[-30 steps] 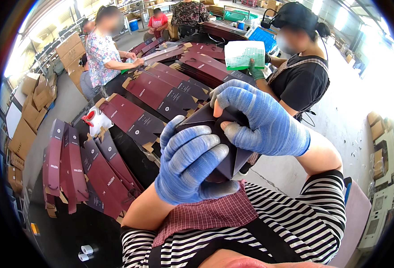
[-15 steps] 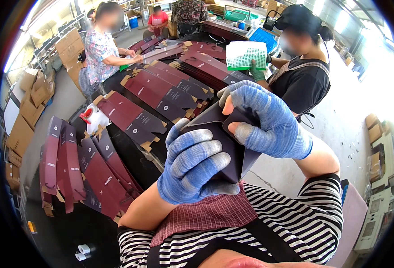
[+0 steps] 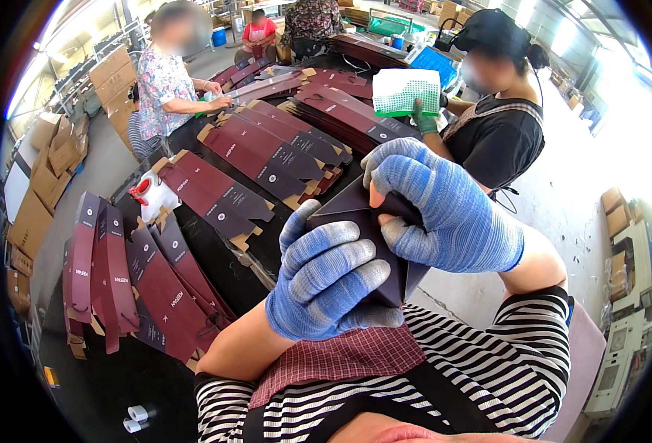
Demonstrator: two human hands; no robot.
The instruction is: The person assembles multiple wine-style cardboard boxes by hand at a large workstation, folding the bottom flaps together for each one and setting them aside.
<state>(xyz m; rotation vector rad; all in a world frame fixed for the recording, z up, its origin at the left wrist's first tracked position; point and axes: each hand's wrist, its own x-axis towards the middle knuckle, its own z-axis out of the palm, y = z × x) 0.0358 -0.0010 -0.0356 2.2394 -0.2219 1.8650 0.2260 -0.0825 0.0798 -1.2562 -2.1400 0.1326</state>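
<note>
In front of my chest, both hands grip the end of a dark cardboard box [image 3: 374, 229] that is tilted, with its flaps folded over one another. My left hand [image 3: 330, 273], in a blue knitted glove with pale fingertips, is wrapped round the near left side, fingers curled across the end face. From the right, my right hand [image 3: 444, 210] pinches a flap at the top edge; the bare tips of its thumb and index finger show through the glove. Most of the box body is hidden behind my hands.
Flat maroon and dark cartons [image 3: 248, 148] lie in rows on the black table [image 3: 104, 384]. A white and red container [image 3: 160, 196] stands among them. Two white rolls [image 3: 135, 419] lie at lower left. Co-workers stand across the table and close on my right, one holding a green-dotted sheet [image 3: 407, 90].
My hands have shifted slightly down and right with the box, and its end flaps lie at a different angle. Across the table, the co-worker at left has moved their hands leftward.
</note>
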